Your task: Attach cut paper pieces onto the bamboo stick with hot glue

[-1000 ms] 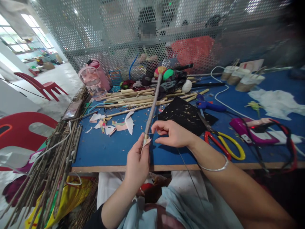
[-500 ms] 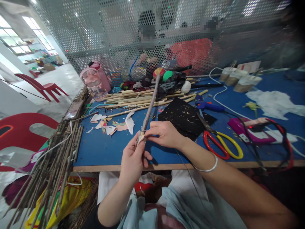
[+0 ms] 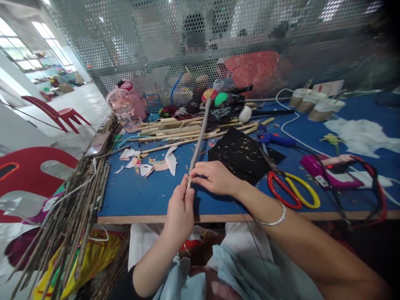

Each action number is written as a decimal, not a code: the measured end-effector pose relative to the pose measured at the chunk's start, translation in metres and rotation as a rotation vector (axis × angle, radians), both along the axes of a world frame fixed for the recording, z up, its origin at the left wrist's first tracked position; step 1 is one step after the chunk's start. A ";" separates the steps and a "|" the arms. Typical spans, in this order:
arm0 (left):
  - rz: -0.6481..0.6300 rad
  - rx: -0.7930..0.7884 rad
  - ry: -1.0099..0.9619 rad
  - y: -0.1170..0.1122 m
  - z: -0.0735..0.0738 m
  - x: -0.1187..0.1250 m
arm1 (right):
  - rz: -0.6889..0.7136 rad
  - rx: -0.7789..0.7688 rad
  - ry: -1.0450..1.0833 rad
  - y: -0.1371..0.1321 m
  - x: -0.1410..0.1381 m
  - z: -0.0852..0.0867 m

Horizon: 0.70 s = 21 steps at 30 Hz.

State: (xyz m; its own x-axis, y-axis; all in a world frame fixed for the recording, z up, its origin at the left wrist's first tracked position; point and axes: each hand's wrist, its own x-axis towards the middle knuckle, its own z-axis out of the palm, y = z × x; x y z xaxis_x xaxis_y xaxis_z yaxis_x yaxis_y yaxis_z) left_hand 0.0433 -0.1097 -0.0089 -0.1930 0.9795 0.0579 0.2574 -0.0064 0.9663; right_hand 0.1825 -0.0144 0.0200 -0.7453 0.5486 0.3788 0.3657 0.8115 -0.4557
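Observation:
A long grey-brown stick (image 3: 201, 139) slants away from me over the blue table, its near end in my hands. My left hand (image 3: 181, 204) is closed round that end, thumb lying along it. At the same spot my right hand (image 3: 215, 177) is closed, thumb and fingertips pinched against the stick just above the left thumb. Whether a small strip is also caught in those fingertips is hidden. A thin dark strand (image 3: 246, 221) runs from under my right forearm toward my lap. Right of this hand lie a black cloth (image 3: 237, 150) sprinkled with shavings and red-and-yellow-handled scissors (image 3: 292, 189).
Paper scraps (image 3: 150, 164) lie left of the stick. Behind are peeled sticks (image 3: 175, 129), yarn balls and a pink bottle (image 3: 134, 100) before a perforated metal screen (image 3: 131, 46). A blue glue gun (image 3: 278, 139) lies at right. A bundle of twigs (image 3: 78, 212) borders the table's left side.
My left hand has turned and shifted slightly right, its fingers now closer round the stick's end. The pale wrapped patch is now mostly covered. My right hand keeps its pinch, almost unmoved.

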 end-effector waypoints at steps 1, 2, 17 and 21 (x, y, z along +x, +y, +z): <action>-0.019 0.049 0.093 0.001 -0.001 -0.001 | -0.005 -0.004 0.004 0.000 0.000 0.000; -0.041 0.081 0.161 0.001 -0.003 -0.002 | -0.009 -0.008 0.011 0.000 -0.001 0.000; 0.014 0.115 0.157 0.003 -0.008 -0.001 | 0.137 -0.152 0.188 0.000 -0.001 0.002; 0.026 0.105 0.162 0.003 -0.012 -0.002 | 0.066 -0.148 0.111 0.002 -0.004 0.001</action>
